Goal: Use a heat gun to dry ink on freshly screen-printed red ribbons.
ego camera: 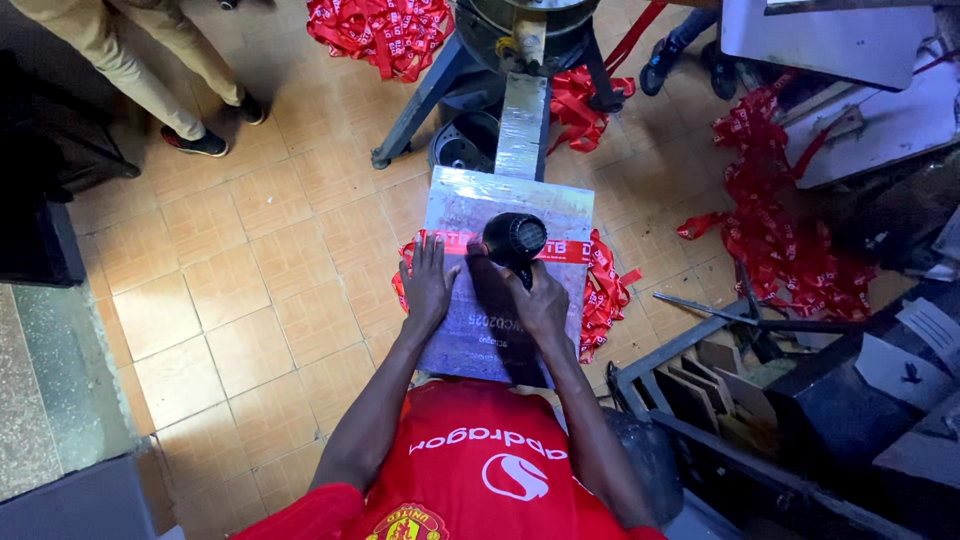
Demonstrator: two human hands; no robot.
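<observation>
A red ribbon (570, 250) with white print lies across a grey, plastic-wrapped board (500, 200) in front of me. My left hand (428, 285) lies flat on the board, its fingers spread at the ribbon's left end. My right hand (535, 300) grips the handle of a black hair dryer (512, 240), whose body points at the ribbon in the middle of the board.
Heaps of red ribbon (780, 230) lie on the tiled floor to the right, at the top (385, 35) and under the board. A dark metal machine stand (500, 60) rises behind the board. Another person's legs (150, 70) stand at top left. Metal frames crowd the right.
</observation>
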